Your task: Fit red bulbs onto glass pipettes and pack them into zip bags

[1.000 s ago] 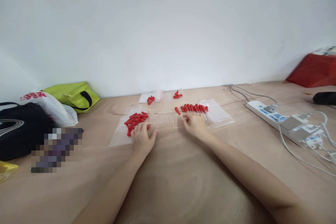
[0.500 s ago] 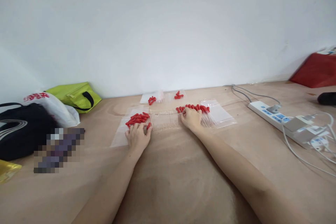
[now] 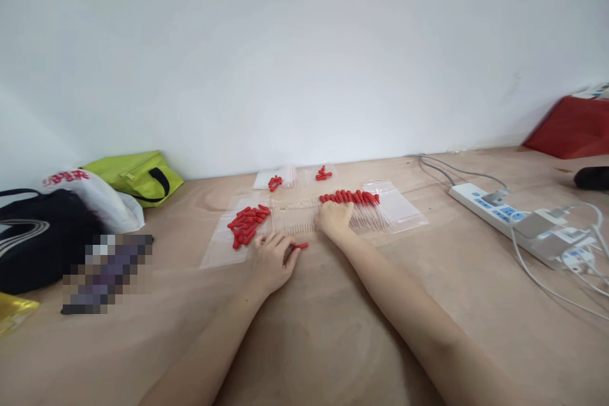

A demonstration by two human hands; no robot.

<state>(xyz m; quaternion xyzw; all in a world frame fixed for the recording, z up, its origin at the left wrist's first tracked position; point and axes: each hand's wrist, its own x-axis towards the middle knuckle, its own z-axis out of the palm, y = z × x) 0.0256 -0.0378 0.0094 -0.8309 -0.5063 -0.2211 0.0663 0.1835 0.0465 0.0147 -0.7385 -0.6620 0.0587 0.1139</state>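
Observation:
My left hand [image 3: 275,263] is closed in a pinch on a small red, bulb-shaped cap [image 3: 301,246] just above the table, in front of the bare sticks. A loose pile of red caps [image 3: 247,223] lies to its upper left on a flat clear plastic bag [image 3: 216,247]. Over the right end of a row of thin pale sticks [image 3: 297,227], my right hand [image 3: 334,220] has its fingers bent and closed; what they grip is hidden. Beside it, sticks topped with a row of red caps [image 3: 354,196] lie side by side.
Two small groups of red caps [image 3: 275,183] lie on bags near the wall. Another clear bag [image 3: 402,206] is right of the sticks. A white power strip [image 3: 490,206] with cables stands at right; a black bag [image 3: 42,238] and green bag [image 3: 136,174] at left.
My left hand has moved right and nearer to me, away from the pile, carrying one red cap. My right hand has shifted slightly left and down, uncovering more of the capped row.

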